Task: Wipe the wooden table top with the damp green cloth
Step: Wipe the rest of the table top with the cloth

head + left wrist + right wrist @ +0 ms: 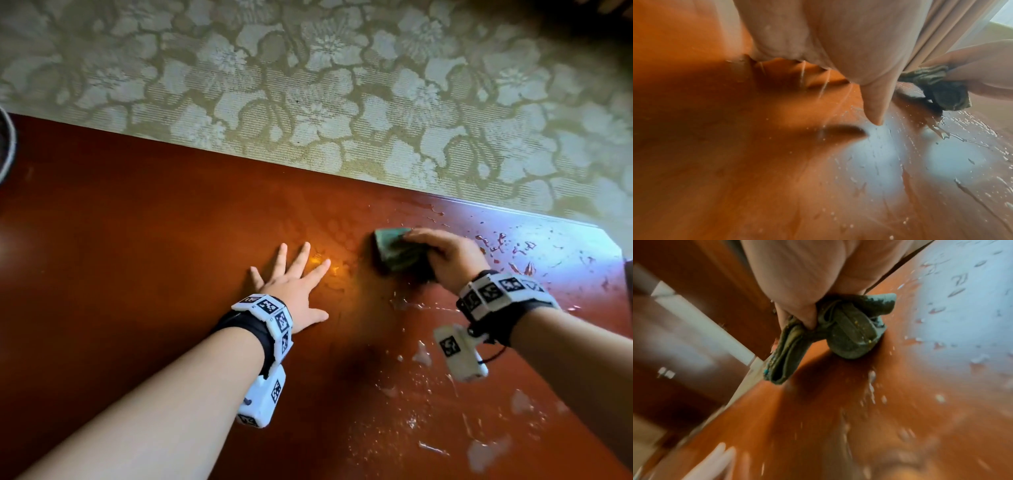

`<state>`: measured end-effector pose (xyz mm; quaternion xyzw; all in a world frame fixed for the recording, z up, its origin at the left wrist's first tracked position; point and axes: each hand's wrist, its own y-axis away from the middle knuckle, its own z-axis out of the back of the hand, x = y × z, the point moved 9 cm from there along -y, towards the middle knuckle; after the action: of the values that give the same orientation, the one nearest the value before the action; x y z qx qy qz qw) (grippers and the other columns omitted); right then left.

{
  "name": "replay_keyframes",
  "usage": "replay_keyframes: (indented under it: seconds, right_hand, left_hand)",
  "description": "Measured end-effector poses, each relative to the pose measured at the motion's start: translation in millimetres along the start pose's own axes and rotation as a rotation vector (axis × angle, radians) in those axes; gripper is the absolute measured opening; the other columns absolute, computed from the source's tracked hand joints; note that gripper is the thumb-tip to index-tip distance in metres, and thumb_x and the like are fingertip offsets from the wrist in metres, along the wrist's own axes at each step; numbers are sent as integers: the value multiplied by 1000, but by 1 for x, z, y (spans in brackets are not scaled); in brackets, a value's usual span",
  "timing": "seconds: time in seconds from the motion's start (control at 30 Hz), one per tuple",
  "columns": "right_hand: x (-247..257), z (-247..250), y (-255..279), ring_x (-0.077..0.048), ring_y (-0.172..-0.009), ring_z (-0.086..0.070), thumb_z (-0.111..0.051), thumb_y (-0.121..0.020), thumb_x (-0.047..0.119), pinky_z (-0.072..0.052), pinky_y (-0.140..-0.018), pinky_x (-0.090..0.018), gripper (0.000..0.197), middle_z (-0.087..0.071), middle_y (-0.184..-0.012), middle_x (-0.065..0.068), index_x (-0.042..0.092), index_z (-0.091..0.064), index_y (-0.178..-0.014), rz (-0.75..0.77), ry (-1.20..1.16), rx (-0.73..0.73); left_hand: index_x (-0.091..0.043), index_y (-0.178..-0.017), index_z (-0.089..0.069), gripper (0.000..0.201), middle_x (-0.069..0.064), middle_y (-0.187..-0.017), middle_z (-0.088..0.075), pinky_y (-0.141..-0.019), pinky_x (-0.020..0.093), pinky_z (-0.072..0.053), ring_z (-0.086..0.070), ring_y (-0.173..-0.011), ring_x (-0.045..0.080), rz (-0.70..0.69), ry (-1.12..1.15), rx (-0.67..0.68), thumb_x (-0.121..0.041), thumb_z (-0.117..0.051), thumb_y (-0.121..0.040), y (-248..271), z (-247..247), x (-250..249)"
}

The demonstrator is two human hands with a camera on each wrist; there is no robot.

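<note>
Streaking risk: green cloth [397,251], bunched and gripped by the right hand [445,255] on the wet right part of the tabletop [137,222], may be dragged unevenly, while the left hand [294,284], flat with fingers spread, could be wetted.

The green cloth [397,251] is bunched and folded into a thick wad, its layered edges showing in the right wrist view [849,337] — dark, damp-looking, flecked with small crumbs. It sits pressed on the table [137,222], toward the far edge on the right half. The table is glossy reddish-brown wood — streaks and droplets of water [421,356] scatter across its right side, while the left looks dry.
</note>
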<state>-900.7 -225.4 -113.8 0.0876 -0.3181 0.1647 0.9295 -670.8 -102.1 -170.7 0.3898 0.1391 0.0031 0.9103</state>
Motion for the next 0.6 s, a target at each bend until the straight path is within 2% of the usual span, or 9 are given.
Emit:
replay_keyframes:
  seconds: [0.07, 0.13, 0.17, 0.23, 0.3, 0.43, 0.5, 0.57, 0.6]
  right_hand:
    - [-27, 20, -10, -19, -106, -62, -51, -80, -9, -37, -98, -18, 45, -67, -114, -2, 21, -71, -106, -133, 23, -120]
    - [-47, 27, -21, -19, -116, -57, -50, -85, -3, -35, -100, -19, 43, -61, -124, 0, 24, -66, -115, -244, 98, -148]
    - [-52, 22, -27, -20, -124, -50, -47, -86, -1, -33, -104, -22, 46, -54, -133, 1, 25, -61, -122, -279, 157, -91]
    - [-56, -2, -30, -24, -139, -27, -41, -88, -1, -26, -111, -31, 56, -32, -149, 3, 27, -43, -137, -330, 251, 102]
    - [-47, -20, -28, -28, -143, -11, -39, -88, -2, -18, -113, -35, 64, -18, -155, 4, 28, -30, -144, -317, 285, 197]
    - [-5, -47, -1, -30, -142, -16, -41, -85, -3, -15, -115, -38, 64, -25, -152, 3, 27, -35, -142, -83, 291, 241]
    - [23, -59, 29, -34, -136, -31, -38, -78, -3, -19, -112, -39, 62, -40, -145, -2, 21, -48, -135, 136, 286, 291]
    - [42, -65, 66, -37, -121, -50, -33, -71, 4, -29, -103, -47, 58, -57, -130, -6, 15, -63, -120, 343, 247, 345]
    - [44, -68, 81, -35, -117, -54, -33, -71, 7, -33, -100, -50, 56, -61, -125, -5, 15, -67, -114, 403, 222, 385]
  left_hand:
    - [-53, -150, 8, 93, -14, -157, 33, -109, 74, 0, 29, -145, 26, 34, 15, -30, -60, -60, -87, -4, 5, -4]
    - [-51, -150, 8, 94, -13, -158, 31, -109, 75, 0, 28, -146, 25, 53, -11, -64, -60, -60, -87, -9, 11, -8]
    - [-50, -151, 8, 94, -13, -158, 30, -109, 75, 0, 27, -146, 25, 60, -15, -72, -61, -60, -87, -12, 13, -9]
    - [-51, -151, 6, 92, -14, -159, 29, -108, 76, -1, 27, -146, 25, 70, 4, -68, -62, -59, -87, -16, 13, -14]
    - [-52, -151, 5, 93, -13, -159, 28, -107, 76, -1, 27, -146, 26, 87, 23, -66, -63, -60, -86, -19, 10, -17]
    - [-55, -149, 4, 94, -14, -159, 28, -107, 78, -3, 29, -146, 27, 101, 40, -68, -60, -64, -84, -22, 10, -18]
    - [-58, -148, 2, 92, -14, -158, 30, -106, 78, -5, 30, -145, 27, 105, 49, -43, -57, -65, -85, -22, 10, -19]
    - [-60, -147, 2, 89, -14, -157, 33, -106, 78, -6, 32, -144, 28, 108, 34, -24, -55, -64, -87, -21, 9, -21]
    - [-60, -147, 2, 88, -13, -157, 33, -106, 78, -6, 32, -144, 28, 107, 25, -18, -56, -63, -87, -20, 9, -21]
